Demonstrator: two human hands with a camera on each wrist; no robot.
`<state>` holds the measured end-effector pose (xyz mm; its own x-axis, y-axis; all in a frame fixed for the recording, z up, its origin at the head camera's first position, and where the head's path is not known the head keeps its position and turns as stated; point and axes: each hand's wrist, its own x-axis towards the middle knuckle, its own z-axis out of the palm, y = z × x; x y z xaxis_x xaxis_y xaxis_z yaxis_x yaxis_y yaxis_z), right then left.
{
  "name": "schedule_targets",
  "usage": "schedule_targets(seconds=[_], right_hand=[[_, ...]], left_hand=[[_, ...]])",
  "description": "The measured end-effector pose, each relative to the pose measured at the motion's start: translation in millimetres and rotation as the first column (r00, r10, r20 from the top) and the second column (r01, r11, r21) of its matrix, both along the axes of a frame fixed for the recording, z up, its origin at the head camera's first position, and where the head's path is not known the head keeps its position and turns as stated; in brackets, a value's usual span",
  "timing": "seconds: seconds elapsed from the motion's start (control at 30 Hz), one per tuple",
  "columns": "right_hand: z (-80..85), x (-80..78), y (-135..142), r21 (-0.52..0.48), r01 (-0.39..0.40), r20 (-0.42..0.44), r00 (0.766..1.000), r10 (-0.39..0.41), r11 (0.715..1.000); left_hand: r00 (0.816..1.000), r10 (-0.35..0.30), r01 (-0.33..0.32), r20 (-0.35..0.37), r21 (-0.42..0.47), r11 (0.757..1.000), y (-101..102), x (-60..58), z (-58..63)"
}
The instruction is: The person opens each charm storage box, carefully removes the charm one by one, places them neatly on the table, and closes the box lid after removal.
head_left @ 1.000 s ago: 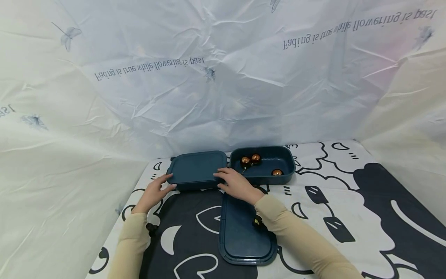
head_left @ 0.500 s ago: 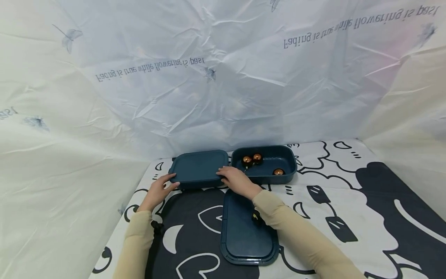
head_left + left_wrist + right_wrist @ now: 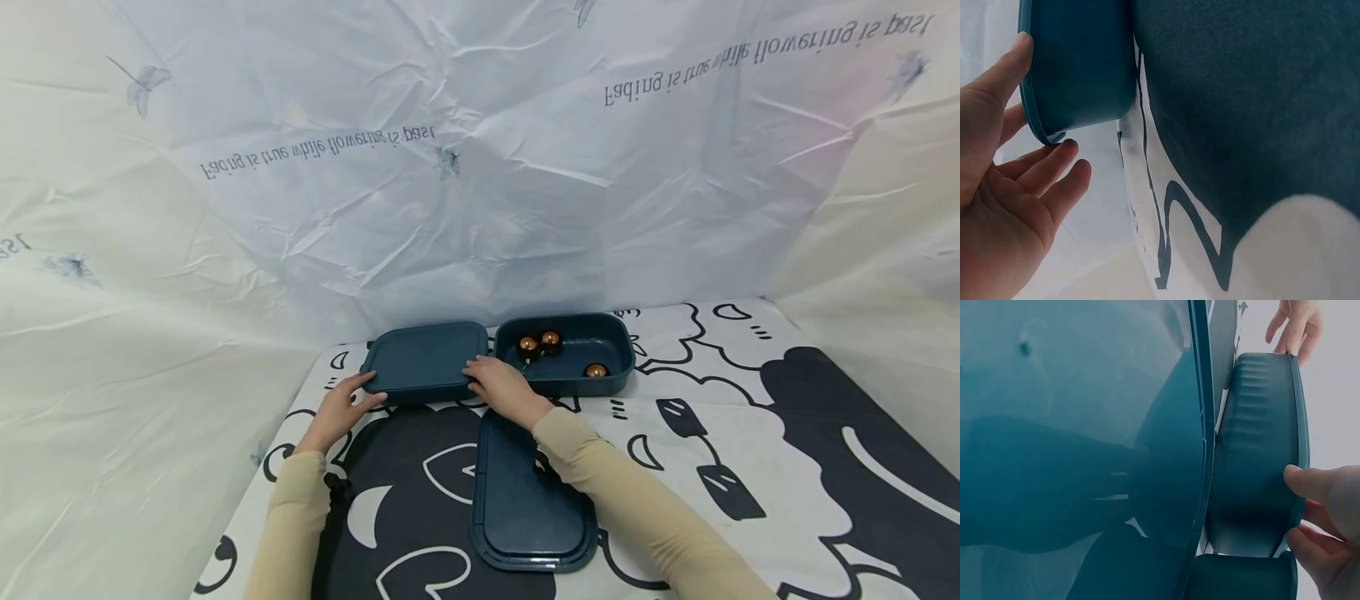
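Note:
A dark blue rectangular box [image 3: 1085, 69] stands at the back left with a matching lid [image 3: 427, 354] on top. My left hand [image 3: 339, 410] holds the lid's front left corner, thumb at the front rim and other fingers round the left end. At the front right corner, my right hand [image 3: 510, 387] grips the lid's edge, its thumb [image 3: 1297, 478] on the rim. Close to its right is an open blue box [image 3: 577, 387] with shiny copper baubles [image 3: 551, 339] inside. Two lie together at the left, and another bauble [image 3: 596, 370] is near the front.
A second blue lid [image 3: 525, 508] lies flat in front of the boxes, partly under my right forearm. The black-and-white patterned cloth [image 3: 720, 425] covers the table. A pale printed sheet [image 3: 525, 208] hangs right behind the boxes and along both sides.
My left thumb has slid slightly right along the lid's front rim. The right hand's fingers have drawn closer together at the corner. Boxes and baubles stay in place.

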<state>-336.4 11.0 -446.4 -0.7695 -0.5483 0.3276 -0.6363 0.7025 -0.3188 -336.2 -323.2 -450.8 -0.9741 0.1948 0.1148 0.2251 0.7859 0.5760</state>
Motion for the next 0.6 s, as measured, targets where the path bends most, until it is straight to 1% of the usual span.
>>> schedule_targets(seconds=[0.43,0.6], right_hand=[[0.2,-3.5,3.0,-0.004,-0.016,-0.018,1.0,0.016,1.0],[-0.5,-5.6,4.5,-0.005,-0.019,-0.03,0.999,0.019,1.0]], left_hand=[[1.0,-0.003,0.002,-0.026,-0.034,0.999,0.2,-3.4,0.6],[0.999,0.007,-0.009,-0.032,-0.038,0.999,-0.9,-3.6,0.2]])
